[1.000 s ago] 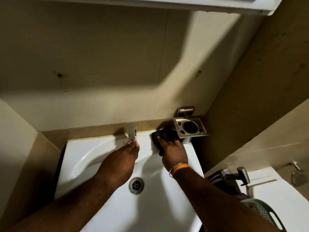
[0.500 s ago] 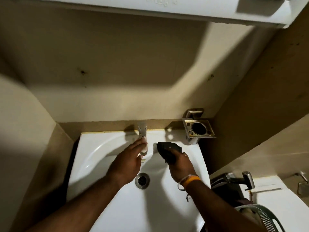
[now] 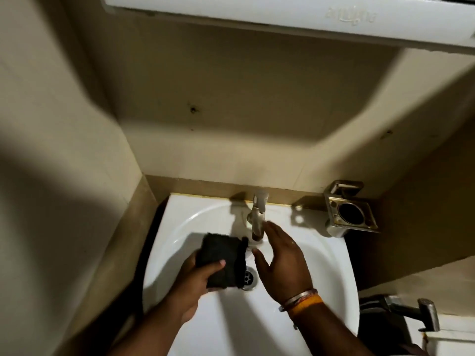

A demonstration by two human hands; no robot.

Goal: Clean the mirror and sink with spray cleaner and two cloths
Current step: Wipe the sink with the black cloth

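A white sink (image 3: pixel 321 273) fills the lower middle of the head view, with a metal drain (image 3: pixel 249 278) at its centre and a chrome tap (image 3: pixel 258 217) at its back rim. My left hand (image 3: pixel 198 281) grips a folded dark cloth (image 3: pixel 222 262) over the basin, just left of the drain. My right hand (image 3: pixel 282 260) hovers with straight fingers beside the tap's spout, holding nothing. A white cabinet underside (image 3: pixel 282 19) runs along the top; no mirror glass or spray cleaner is in view.
A metal soap and tumbler holder (image 3: pixel 349 211) juts from the wall right of the sink. A chrome hand sprayer (image 3: pixel 416 312) hangs at the lower right above a second white fixture. Beige walls close in on the left and right.
The dark cloth has passed from my right hand into my left. My left hand has left the tap and my right hand has moved up beside the spout. The camera has shifted left.
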